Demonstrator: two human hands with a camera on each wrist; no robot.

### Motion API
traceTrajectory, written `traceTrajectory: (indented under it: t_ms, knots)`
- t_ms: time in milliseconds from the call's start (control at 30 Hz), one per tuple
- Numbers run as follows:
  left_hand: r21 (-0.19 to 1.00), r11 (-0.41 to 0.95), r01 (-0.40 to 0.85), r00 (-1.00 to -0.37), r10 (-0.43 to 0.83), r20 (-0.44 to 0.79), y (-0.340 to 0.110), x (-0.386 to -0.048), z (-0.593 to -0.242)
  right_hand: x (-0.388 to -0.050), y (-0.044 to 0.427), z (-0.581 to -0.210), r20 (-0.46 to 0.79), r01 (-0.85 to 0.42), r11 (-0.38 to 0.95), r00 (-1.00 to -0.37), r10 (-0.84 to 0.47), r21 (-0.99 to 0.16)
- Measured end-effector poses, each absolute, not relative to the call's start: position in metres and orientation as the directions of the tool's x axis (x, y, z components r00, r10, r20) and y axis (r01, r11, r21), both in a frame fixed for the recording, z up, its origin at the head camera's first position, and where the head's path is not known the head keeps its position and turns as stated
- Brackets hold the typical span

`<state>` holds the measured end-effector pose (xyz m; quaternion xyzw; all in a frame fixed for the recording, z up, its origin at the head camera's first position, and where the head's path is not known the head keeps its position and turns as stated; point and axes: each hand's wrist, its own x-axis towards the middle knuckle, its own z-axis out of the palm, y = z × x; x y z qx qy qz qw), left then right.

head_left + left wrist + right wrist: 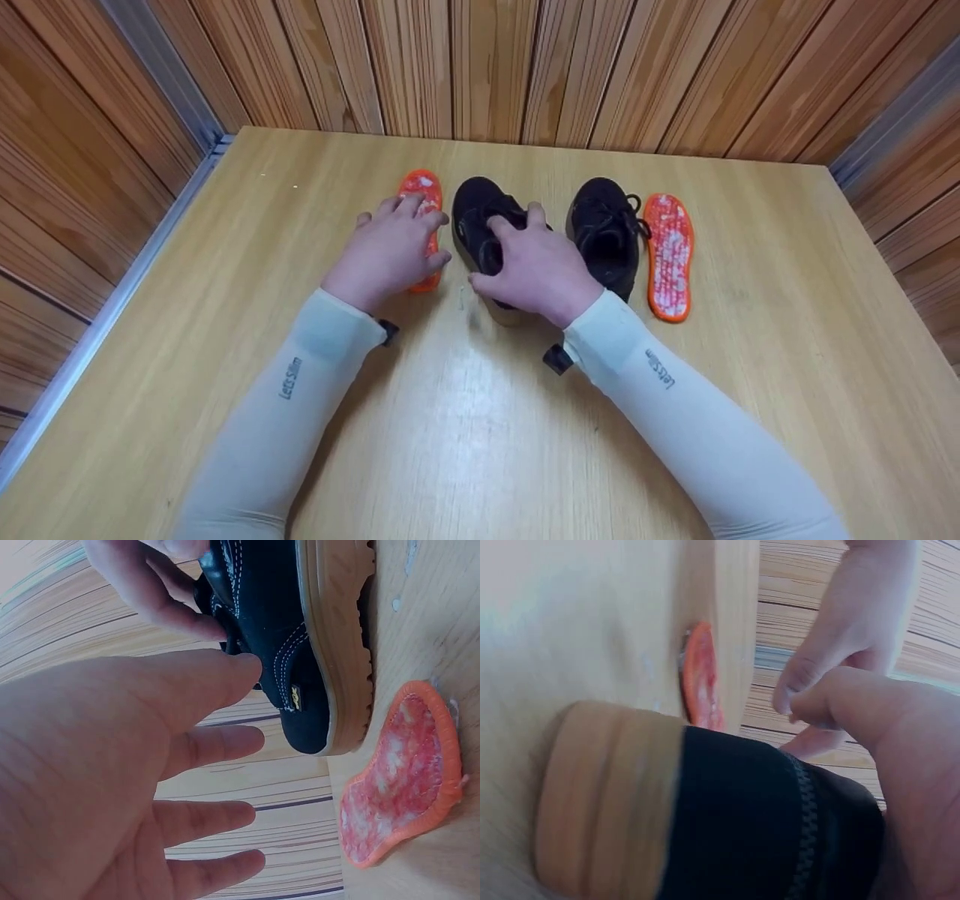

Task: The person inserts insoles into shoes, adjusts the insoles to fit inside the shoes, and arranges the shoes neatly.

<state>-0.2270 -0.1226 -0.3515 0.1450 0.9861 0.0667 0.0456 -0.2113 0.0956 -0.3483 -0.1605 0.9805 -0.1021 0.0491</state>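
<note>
Two black lace-up shoes stand side by side on the table, toes pointing away: a left one (472, 204) and a right one (609, 259). My right hand (544, 270) is over the left shoe's opening with fingers spread, partly covering it; contact is hard to make out. Left of that shoe lies an orange-rimmed, red-and-white insole (422, 180). Above this insole is my left hand (390, 251), fingers apart and holding nothing. The left wrist view shows the shoe's tan sole (337, 637) and the insole (409, 772) below the left hand's fingertips.
A second orange-rimmed insole (670, 255) lies just right of the right shoe, whose lace loops reach toward it. The light wooden table (465, 450) meets a wood-panelled wall (491, 67) at the back, with panelled sides to left and right.
</note>
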Motion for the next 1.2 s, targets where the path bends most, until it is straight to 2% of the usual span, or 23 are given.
traceTrajectory:
  t_ms: [200,733,1200]
  knots:
    - [0.136,0.945,0.297,-0.949,0.308,-0.063,-0.123,-0.226,-0.351,-0.212,0.091,-0.354,-0.068,-0.263,0.941,-0.957,-0.282,-0.213]
    - [0.149,0.940,0.306,-0.946,0.318,-0.065,-0.122,-0.224,-0.349,-0.217,0.096,-0.353,-0.102,-0.264,0.941,-0.951,-0.290,-0.211]
    - [0.154,0.939,0.309,-0.945,0.321,-0.060,-0.123,-0.222,-0.350,-0.221,0.108,-0.353,-0.080,-0.324,0.921,-0.934,-0.348,-0.217]
